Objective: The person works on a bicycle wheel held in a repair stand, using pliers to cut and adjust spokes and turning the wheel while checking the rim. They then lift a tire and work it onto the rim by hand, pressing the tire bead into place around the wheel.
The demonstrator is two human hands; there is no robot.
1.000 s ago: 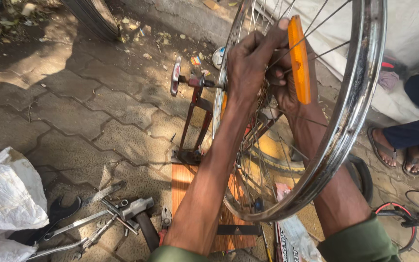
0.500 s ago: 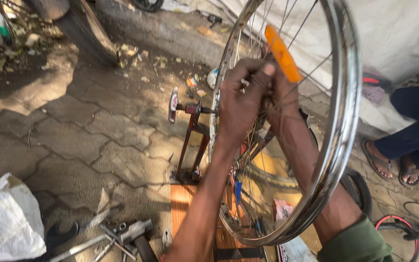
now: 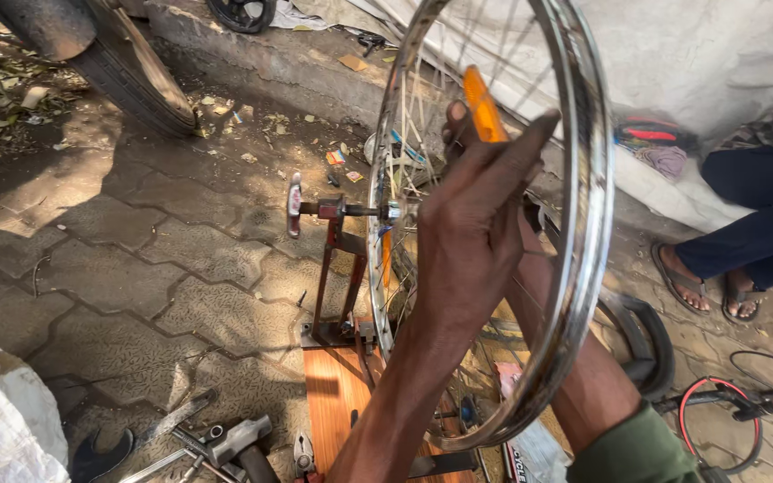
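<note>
Left hand (image 3: 471, 237) is gripping the spokes inside the wheel (image 3: 583, 224), which is standing upright on a red stand (image 3: 333, 268). Right hand is hiding behind it; grip unclear. Orange reflector (image 3: 483, 105) is sitting above the knuckles. White sack (image 3: 2, 429), near left, is cut off.

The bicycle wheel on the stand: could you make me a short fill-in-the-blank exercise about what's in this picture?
1. The left hand rests against the wheel's thin metal ____.
2. The reflector clipped inside the bicycle wheel is ____ in colour.
3. The stand is bolted to a ____ board.
4. The feet of the person sitting nearby wear ____.

Missing words: spokes; orange; wooden; sandals
</note>
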